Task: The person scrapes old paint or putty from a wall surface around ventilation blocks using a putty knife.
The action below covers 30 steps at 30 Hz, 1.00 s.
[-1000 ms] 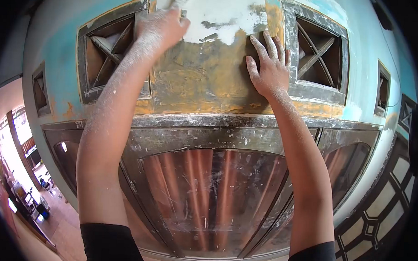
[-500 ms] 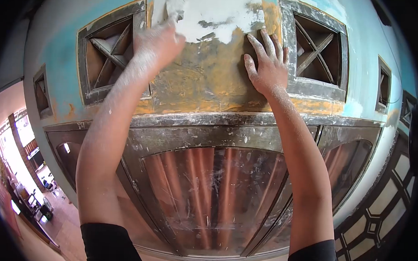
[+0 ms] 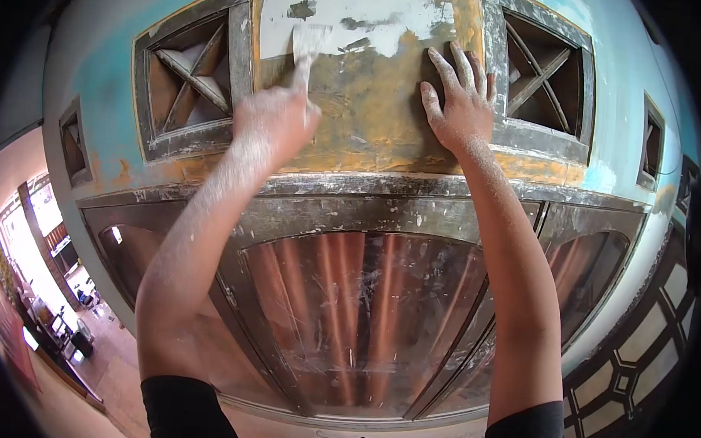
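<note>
My left hand (image 3: 275, 122) is closed round a putty knife (image 3: 311, 41), index finger stretched along it. The blade lies against the wall at the lower edge of a white coated area (image 3: 358, 11). Below that area the wall (image 3: 362, 115) is brown and orange, with rough smears. My right hand (image 3: 462, 107) rests open on the wall with its fingers spread, beside the frame of the right vent opening. White dust covers both hands and the left forearm.
Vent openings with crossed bars stand left (image 3: 189, 78) and right (image 3: 542, 75). A wooden frame with glass panes (image 3: 362, 320) spans the wall below. A patterned grille (image 3: 623, 379) is at right, a doorway (image 3: 37, 231) at far left.
My left hand and the putty knife have moved down and slightly right, uncovering more of the white area. The view has shifted a little; my right hand still rests on the wall.
</note>
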Motion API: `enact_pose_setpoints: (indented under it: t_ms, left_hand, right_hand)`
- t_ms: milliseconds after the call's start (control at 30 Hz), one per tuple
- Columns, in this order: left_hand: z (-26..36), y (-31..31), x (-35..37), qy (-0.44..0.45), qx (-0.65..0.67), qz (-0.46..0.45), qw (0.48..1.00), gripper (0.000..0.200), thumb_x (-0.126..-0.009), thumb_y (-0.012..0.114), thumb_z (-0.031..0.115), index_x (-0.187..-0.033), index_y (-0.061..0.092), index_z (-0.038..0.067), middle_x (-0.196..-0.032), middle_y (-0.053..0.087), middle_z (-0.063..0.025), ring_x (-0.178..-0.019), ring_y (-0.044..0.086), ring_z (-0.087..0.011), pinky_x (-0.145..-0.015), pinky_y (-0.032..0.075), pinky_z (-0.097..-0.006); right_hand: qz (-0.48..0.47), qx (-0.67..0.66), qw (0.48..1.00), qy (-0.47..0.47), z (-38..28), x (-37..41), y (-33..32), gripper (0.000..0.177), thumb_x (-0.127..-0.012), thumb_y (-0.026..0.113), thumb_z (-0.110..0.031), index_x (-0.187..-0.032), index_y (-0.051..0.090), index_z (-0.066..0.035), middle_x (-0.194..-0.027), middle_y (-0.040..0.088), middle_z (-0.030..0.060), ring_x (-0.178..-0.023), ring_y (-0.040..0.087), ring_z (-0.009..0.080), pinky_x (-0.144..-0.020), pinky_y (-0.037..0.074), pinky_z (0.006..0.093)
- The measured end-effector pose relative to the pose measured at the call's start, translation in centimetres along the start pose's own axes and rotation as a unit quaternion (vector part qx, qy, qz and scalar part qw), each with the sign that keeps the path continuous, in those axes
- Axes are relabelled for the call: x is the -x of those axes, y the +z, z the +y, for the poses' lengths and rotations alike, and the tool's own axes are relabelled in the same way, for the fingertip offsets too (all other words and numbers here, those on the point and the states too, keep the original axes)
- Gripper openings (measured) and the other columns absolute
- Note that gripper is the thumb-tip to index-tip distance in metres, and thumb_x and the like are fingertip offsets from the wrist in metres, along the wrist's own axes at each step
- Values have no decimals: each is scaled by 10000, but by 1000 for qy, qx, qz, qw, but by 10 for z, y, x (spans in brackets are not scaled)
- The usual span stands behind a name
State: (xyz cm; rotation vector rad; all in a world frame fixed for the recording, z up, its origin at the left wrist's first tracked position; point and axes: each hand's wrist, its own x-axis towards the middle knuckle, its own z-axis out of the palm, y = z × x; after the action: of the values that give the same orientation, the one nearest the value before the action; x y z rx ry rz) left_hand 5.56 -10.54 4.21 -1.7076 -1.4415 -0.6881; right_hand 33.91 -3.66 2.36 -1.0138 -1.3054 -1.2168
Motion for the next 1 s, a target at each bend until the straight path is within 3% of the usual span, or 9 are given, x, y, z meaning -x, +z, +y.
enact_pose_setpoints:
  t_ms: [167,233,300,433,533,633,700,800,1000]
  left_hand:
    - [7,20,24,-6,16,-59,998,734,-963,493,260,-1625,207,120,-782,728,-192,-710,720,-369,-694,584,-523]
    - [-1,13,8,7,20,25,999,734,-967,486,260,-1627,202,115,-808,732,-191,-724,723,-357,-699,582,-520]
    - [-1,5,4,1,36,25,999,716,-973,476,263,-1622,216,106,-830,734,-193,-749,726,-351,-714,581,-517]
    - [13,15,26,10,25,-5,1000,716,-973,472,263,-1621,222,93,-792,725,-175,-743,724,-335,-722,589,-496]
    - [13,13,29,9,16,-85,996,705,-975,463,254,-1617,226,85,-830,735,-198,-778,733,-350,-741,587,-504]
    - [-4,2,14,12,32,6,999,725,-976,478,275,-1602,230,8,-845,745,-181,-770,745,-310,-715,600,-476]
    - [-3,9,17,8,36,32,999,724,-979,475,284,-1610,222,34,-838,744,-172,-768,743,-310,-739,600,-478]
    - [7,18,41,-16,75,-49,996,716,-975,473,290,-1626,213,146,-834,734,-189,-777,728,-371,-774,580,-517]
    - [-33,20,36,-50,49,1,998,723,-963,491,294,-1622,226,161,-852,735,-190,-781,728,-360,-774,576,-514]
  right_hand:
    - [4,-2,1000,-3,-1,6,-2,560,-995,541,-471,-1531,437,-346,-1650,330,41,-1539,257,320,-1254,150,594]
    - [0,0,1000,-1,-2,6,-3,560,-997,539,-468,-1533,435,-346,-1652,326,39,-1540,254,322,-1253,148,596]
    - [-3,-1,1000,5,-3,9,-4,560,-998,537,-465,-1535,434,-345,-1654,322,37,-1541,252,324,-1253,145,598]
    - [-11,19,1000,12,-3,21,-3,566,-1006,522,-465,-1548,417,-342,-1659,312,34,-1547,238,322,-1249,140,610]
    - [-22,24,999,8,-1,32,-5,578,-1010,507,-474,-1562,399,-342,-1668,298,38,-1549,232,339,-1241,131,628]
    - [-26,26,999,7,0,40,-7,580,-1011,503,-476,-1564,395,-339,-1669,297,41,-1549,230,345,-1240,130,631]
    - [-31,25,999,11,-1,46,-8,580,-1012,503,-475,-1565,394,-340,-1670,296,40,-1549,230,343,-1240,130,631]
    - [-45,28,999,5,1,56,-10,580,-1013,503,-474,-1566,392,-341,-1673,288,36,-1550,228,341,-1240,130,632]
    - [-47,22,998,-21,10,39,-21,566,-987,577,-465,-1525,440,-357,-1624,349,45,-1537,247,328,-1224,118,670]
